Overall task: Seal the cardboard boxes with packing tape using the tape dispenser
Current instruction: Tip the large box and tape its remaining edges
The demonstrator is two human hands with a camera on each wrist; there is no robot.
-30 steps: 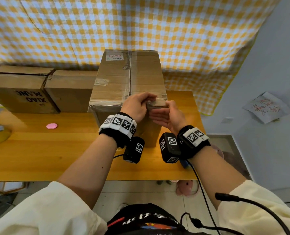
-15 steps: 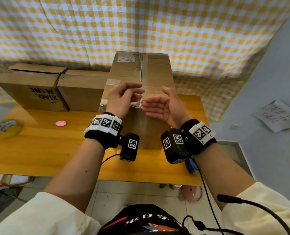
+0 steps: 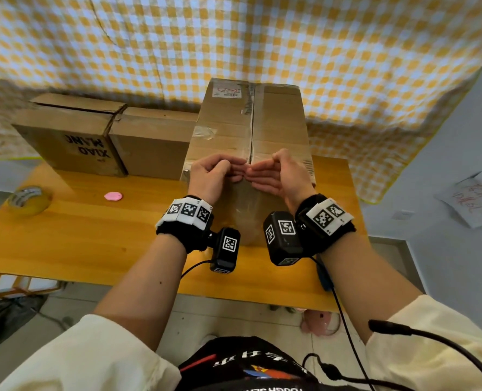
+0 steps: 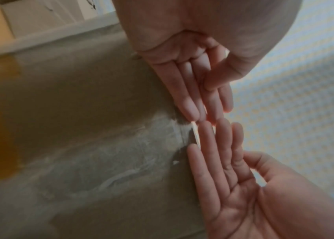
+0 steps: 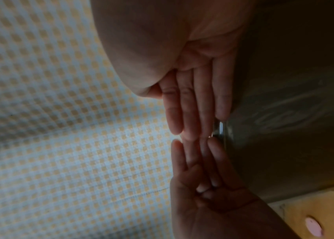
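1. In the middle of the wooden table (image 3: pixel 65 238) stands the tall cardboard box (image 3: pixel 276 122), its top flaps closed along a centre seam (image 3: pixel 251 131) that already carries shiny clear tape (image 4: pixel 121 161), which folds over the near top edge and runs down the front face.
2. At that near edge the left hand (image 3: pixel 210 176) and the right hand (image 3: pixel 279 176) meet fingertip to fingertip over the seam; both have straight, loose fingers and grip nothing (the wrist views show bare palms and flat fingers against the taped corner).
3. The step in hand looks like smoothing the tape end down over the edge, so this box appears nearly sealed.
4. Two lower boxes (image 3: pixel 73 136) sit side by side to the left, touching the tall one; their flaps look untaped, though this is hard to confirm.
5. A roll of tape (image 3: pixel 28 198) lies at the table's far left edge, well apart from both hands, with a small pink object (image 3: pixel 113 196) between it and the box; no dispenser handle can be made out.
6. The next move probably calls for a firm press along the edge, then a reach left for the roll.
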